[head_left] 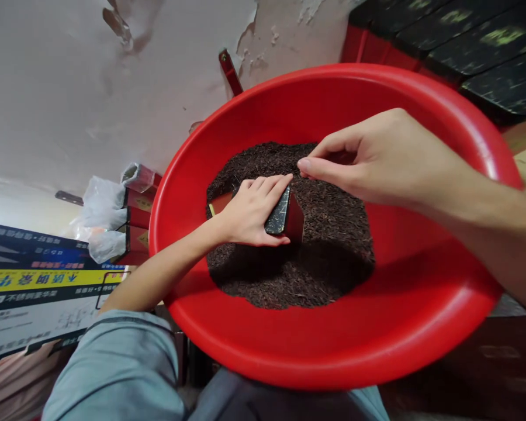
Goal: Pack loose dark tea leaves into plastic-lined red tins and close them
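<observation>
A wide red basin (333, 362) holds a heap of dark, dry, thin leaves (284, 292) that look like loose tea. On the heap rests a small dark red box (295, 219) with a speckled black lid (278, 213). My left hand (256, 207) lies across the lid, gripping the box with the thumb on the near side and the fingers on the far side. To the right, my right hand (359, 155) hovers over the leaves, thumb and forefinger pinched together; anything between their tips is too small to make out. An orange-brown piece (220, 203) shows partly behind my left hand.
Black-topped red boxes (477, 47) are stacked at the upper right. Left of the basin stand more red boxes (138, 225) with clear plastic bags (103, 204) and a printed carton (35, 292). A peeling wall (158, 88) rises behind.
</observation>
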Action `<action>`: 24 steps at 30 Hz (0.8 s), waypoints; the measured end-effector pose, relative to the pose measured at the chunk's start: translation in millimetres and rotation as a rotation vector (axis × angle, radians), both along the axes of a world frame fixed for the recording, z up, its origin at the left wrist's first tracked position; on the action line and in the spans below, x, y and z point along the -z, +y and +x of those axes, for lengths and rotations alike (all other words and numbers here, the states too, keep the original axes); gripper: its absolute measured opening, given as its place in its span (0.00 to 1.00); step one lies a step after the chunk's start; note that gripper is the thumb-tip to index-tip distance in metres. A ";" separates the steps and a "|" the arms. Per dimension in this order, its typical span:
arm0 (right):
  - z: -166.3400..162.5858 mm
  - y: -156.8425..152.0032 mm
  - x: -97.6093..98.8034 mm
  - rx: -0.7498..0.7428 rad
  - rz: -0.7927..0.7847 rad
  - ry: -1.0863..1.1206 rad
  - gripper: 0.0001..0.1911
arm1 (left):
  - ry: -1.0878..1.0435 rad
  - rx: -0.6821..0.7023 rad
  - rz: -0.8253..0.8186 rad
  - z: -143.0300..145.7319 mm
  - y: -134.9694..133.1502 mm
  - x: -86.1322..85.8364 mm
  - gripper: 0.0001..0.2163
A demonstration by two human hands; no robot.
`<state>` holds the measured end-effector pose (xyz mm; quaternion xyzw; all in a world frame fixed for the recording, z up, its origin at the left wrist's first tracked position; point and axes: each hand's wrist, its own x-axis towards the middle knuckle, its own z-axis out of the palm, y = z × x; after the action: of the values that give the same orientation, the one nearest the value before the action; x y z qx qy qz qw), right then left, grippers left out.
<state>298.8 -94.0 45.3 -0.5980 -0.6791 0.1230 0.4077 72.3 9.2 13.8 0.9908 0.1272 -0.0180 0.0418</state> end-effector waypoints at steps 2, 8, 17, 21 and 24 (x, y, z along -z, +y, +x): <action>-0.8 5.3 2.0 -0.025 0.007 0.004 0.13 | -0.011 -0.012 -0.004 -2.4 -0.5 1.0 0.59; 1.8 15.0 47.9 -0.340 -0.340 -0.342 0.45 | 0.049 0.000 -0.027 -5.3 5.9 -1.3 0.56; -50.5 -3.1 62.3 -0.344 0.152 -0.324 0.62 | -0.398 0.027 0.051 -57.2 -19.9 -34.9 0.59; -60.0 -13.5 38.7 -0.303 0.540 -0.294 0.49 | -0.505 -0.012 0.165 -69.9 -66.3 -63.5 0.60; -61.5 -26.0 26.6 -0.295 0.590 -0.348 0.45 | -0.609 -0.054 0.243 -64.3 -92.8 -67.7 0.49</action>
<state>237.3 -120.0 18.7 -0.3624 -0.8232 -0.1242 0.4189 8.1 -83.6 81.6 0.9447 0.1363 0.2956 -0.0404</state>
